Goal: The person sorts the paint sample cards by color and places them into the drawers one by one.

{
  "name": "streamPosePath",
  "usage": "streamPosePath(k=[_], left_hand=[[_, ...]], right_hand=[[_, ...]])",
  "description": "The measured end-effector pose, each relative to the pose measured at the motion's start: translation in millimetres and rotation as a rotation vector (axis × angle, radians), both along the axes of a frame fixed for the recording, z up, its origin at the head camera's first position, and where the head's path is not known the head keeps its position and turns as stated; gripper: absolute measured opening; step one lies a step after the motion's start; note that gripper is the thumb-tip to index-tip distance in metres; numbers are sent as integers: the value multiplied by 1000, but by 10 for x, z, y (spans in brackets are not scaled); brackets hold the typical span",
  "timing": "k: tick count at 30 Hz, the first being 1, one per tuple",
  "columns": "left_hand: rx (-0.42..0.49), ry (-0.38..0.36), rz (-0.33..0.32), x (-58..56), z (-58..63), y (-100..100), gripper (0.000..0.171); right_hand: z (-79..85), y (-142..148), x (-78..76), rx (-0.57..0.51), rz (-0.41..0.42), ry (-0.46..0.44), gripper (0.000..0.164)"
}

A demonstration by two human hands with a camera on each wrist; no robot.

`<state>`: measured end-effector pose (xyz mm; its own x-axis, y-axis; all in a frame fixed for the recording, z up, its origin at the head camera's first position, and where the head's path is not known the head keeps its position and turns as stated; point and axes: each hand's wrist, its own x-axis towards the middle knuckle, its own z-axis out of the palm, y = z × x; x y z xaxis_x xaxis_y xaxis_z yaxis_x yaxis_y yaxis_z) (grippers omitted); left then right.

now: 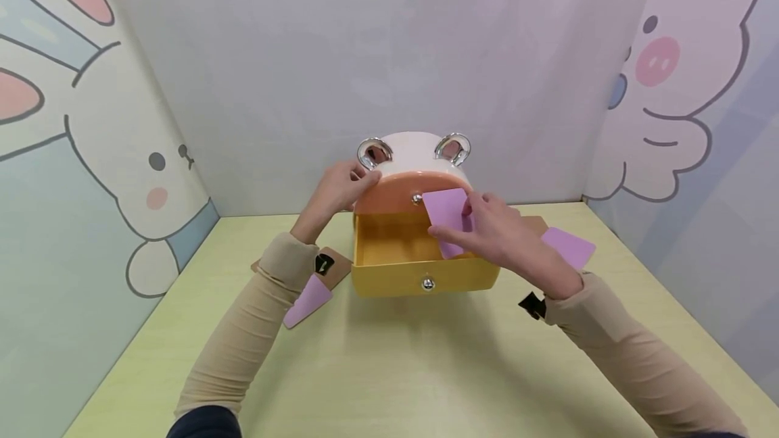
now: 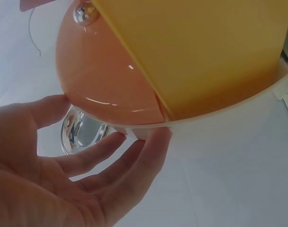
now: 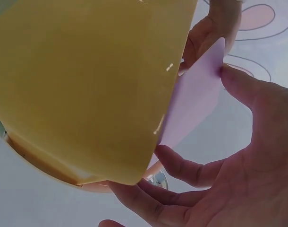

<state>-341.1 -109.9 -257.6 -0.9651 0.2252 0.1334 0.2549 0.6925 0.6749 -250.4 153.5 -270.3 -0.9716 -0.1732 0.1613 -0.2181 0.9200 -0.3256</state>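
We pinched the purple card (image 1: 447,211) in our right hand (image 1: 502,228) near the right edge of the open yellow drawer (image 1: 389,279), our left hand (image 1: 335,191) gripping the cabinet (image 1: 414,151), seemingly a loading step that called for lowering the card inside.

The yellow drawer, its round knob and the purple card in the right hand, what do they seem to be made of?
Yellow drawer: probably glossy plastic, showing small white highlights in the right wrist view. Round knob: chrome-look metal or plated plastic, judging by its mirror-like shine. Purple card: perhaps stiff paper or plastic, fairly matte, thin and flat in the right hand.
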Motion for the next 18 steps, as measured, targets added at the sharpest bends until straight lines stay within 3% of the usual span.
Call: streamPosePath(k=[8, 12, 15, 18], left_hand=[[14, -2, 2, -1, -16, 6, 41], [6, 6, -2, -2, -23, 2, 41], [7, 3, 0, -7, -21, 0, 42], [8, -3, 7, -11, -18, -2, 42]], right_hand=[[-36, -7, 13, 32, -11, 17, 94], [31, 119, 1, -5, -46, 36, 86], [61, 341, -118, -98, -72, 59, 77], [-26, 682, -354, -166, -116, 88, 74]])
